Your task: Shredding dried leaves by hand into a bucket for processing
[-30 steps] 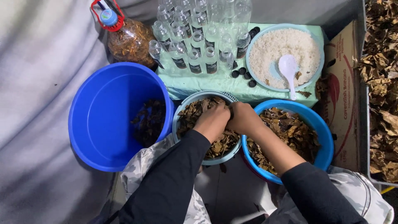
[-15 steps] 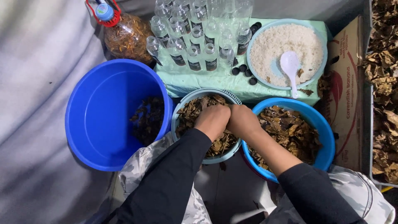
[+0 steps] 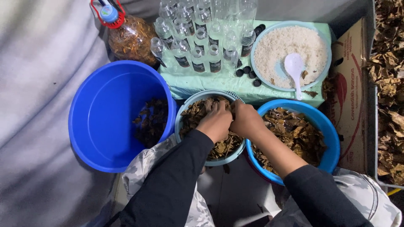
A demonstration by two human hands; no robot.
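Sorting step: my left hand (image 3: 216,122) & right hand (image 3: 245,120) are pressed together, pinching dried leaves (image 3: 198,113) in the teal basket (image 3: 181,120). Next, I'd judge: split clump gently.

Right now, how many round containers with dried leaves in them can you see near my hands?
3: the big blue bucket at left, the pale basket under both hands, the blue bowl at right. Leaves elsewhere sit in a jug and a box.

A low stand draped in pale green cloth (image 3: 198,82) is seen behind the basins. On it are set a cluster of small clear plastic bottles (image 3: 198,31), loose black caps (image 3: 248,71), and a light blue plate (image 3: 326,63) of white grains with a white spoon (image 3: 293,67).
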